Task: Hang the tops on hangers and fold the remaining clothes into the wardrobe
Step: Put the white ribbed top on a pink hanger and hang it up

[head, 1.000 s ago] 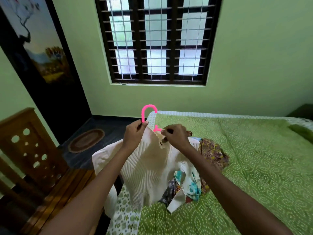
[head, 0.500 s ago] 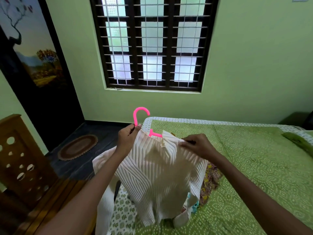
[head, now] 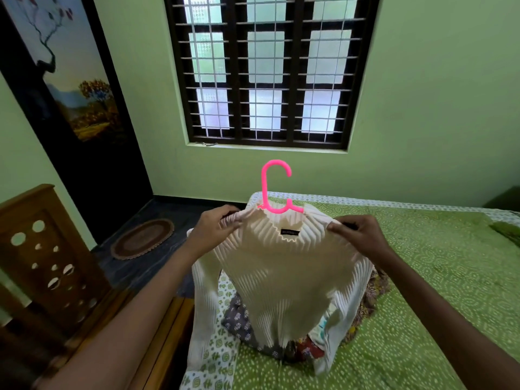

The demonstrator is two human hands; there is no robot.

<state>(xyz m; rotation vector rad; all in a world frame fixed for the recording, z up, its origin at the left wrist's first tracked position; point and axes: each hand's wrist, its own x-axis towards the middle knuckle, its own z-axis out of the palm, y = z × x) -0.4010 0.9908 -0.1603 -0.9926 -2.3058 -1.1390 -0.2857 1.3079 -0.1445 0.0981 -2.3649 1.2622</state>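
Note:
A cream ribbed top (head: 281,277) hangs upright in front of me on a pink plastic hanger (head: 274,187), whose hook rises out of the neckline. My left hand (head: 215,228) grips the top's left shoulder over the hanger arm. My right hand (head: 356,233) pinches the right shoulder. The sleeves dangle at both sides. Behind and below the top lies a pile of patterned clothes (head: 295,347) on the bed, mostly hidden by the top.
The bed (head: 436,291) with a green patterned cover fills the right side. A wooden bed frame (head: 160,333) and a carved wooden board (head: 42,263) stand at the left. An oval mat (head: 142,239) lies on the dark floor. Ahead is a barred window (head: 267,71).
The top has been spread over the hanger: my left hand left the hook for the left shoulder, my right hand went out to the right shoulder, and the hanger now stands centred in the neckline.

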